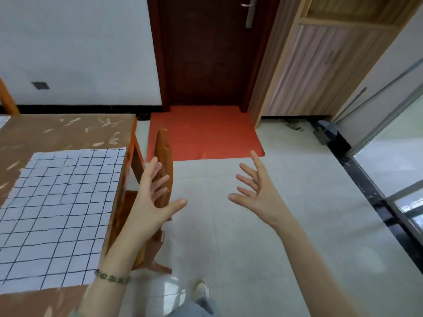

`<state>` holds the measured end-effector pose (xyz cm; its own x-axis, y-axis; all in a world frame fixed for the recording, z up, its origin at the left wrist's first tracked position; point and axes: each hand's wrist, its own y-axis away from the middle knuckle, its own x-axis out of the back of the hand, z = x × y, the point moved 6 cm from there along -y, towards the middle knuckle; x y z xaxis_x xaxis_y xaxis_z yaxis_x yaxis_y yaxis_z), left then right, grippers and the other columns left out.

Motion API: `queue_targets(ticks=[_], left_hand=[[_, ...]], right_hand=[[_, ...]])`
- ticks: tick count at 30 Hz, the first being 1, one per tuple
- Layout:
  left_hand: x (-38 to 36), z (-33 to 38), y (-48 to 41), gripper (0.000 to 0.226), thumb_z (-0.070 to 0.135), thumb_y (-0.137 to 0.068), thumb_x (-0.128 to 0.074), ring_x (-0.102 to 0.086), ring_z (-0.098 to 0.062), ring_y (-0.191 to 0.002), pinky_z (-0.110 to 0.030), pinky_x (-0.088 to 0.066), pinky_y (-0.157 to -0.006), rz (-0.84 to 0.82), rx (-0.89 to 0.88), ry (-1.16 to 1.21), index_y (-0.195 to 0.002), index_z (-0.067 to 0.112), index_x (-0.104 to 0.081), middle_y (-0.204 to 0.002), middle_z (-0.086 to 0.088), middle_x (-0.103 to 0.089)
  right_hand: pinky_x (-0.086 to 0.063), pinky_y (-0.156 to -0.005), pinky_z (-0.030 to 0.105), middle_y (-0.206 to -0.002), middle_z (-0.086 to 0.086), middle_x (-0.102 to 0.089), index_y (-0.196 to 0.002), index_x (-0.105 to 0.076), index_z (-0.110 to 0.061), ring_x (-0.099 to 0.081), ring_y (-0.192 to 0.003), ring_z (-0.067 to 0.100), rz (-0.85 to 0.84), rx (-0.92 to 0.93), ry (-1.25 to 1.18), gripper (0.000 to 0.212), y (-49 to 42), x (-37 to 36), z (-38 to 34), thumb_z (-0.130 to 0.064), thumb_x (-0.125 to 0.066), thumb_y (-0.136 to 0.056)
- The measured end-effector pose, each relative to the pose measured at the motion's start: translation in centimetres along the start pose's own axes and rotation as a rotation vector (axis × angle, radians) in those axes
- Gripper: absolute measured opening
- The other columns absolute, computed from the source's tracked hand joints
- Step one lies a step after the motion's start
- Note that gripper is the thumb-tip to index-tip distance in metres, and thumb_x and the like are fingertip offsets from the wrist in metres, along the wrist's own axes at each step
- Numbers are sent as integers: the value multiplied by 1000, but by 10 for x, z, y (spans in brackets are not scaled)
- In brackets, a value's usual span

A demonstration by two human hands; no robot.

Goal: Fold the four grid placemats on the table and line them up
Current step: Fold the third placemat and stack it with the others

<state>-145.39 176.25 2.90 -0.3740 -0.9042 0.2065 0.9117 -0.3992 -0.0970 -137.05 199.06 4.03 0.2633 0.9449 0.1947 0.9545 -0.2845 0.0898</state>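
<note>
1. White grid placemat (61,213) lies flat, unfolded, on the worktop (68,131) just left of the left hand (153,200); the frame edge cuts it, long axis unclear.
2. That hand and the right hand (256,191) hover apart, fingers spread, empty.

Surface (68,131): brown cover, pale leaf print, orange-brown wooden edge; sits left of left grip (152,197). Grid placemat (61,207), white with dark lines, lies flat and unfolded on surface, just left of left grip's wrist, its right side reaching surface's edge. Second grid placemat (3,121): only a sliver shows at far-left corner, well apart from left grip. Floor (251,259): pale tile below right grip (256,193). Red mat (206,136) lies on floor beyond both. Wooden chair (163,170) stands on floor behind left grip, beside surface.
</note>
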Motion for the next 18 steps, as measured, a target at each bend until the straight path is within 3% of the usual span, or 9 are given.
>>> queue_targets(ticks=[3,4,8,12,15,18], left_hand=[[-5,1,-40,103,18,-70,-78,-41,-9,-132,-8,-51,-67,36,18,-8,-148,40,-15,-156,9,-24],[-5,2,-54,102,20,-69,-78,-41,-10,-133,-7,-50,-68,48,16,-10,-146,43,-16,-156,9,-24],[-2,3,-94,96,31,-67,-77,-41,-3,-133,-25,-42,-103,103,7,-35,-139,53,-17,-155,12,-25],[3,-14,-124,102,25,-72,-83,-41,-3,-132,-20,-50,-92,194,70,-35,-146,47,-18,-154,16,-26],[9,-30,-140,106,32,-67,-86,-42,-8,-133,-30,-50,-98,312,135,-5,-148,41,-20,-149,17,-33],[17,-36,-153,109,50,-59,-83,-43,-5,-131,-37,-43,-106,482,183,-9,-147,45,-20,-141,33,-34]], right_hand=[[-42,-107,37,-148,-5,-36,-148,-9,-42,-44,-129,9,-56,7,12,106,-48,8,-5,-11,-79,-74],[-42,-107,37,-148,-5,-36,-148,-9,-42,-44,-129,9,-74,8,12,106,-64,9,-7,-12,-79,-74],[-41,-107,39,-148,-5,-36,-148,-9,-41,-44,-130,10,-165,9,19,107,-123,9,-13,-11,-79,-74],[-41,-107,39,-149,-3,-35,-148,-8,-40,-43,-130,12,-286,29,57,106,-188,1,-18,-11,-79,-75],[-41,-107,40,-149,-2,-35,-147,-8,-42,-44,-130,13,-403,59,77,107,-242,-10,-20,-11,-79,-74],[-43,-105,37,-147,-3,-37,-144,-10,-47,-46,-128,12,-551,98,75,107,-296,-28,-27,-8,-79,-73]])
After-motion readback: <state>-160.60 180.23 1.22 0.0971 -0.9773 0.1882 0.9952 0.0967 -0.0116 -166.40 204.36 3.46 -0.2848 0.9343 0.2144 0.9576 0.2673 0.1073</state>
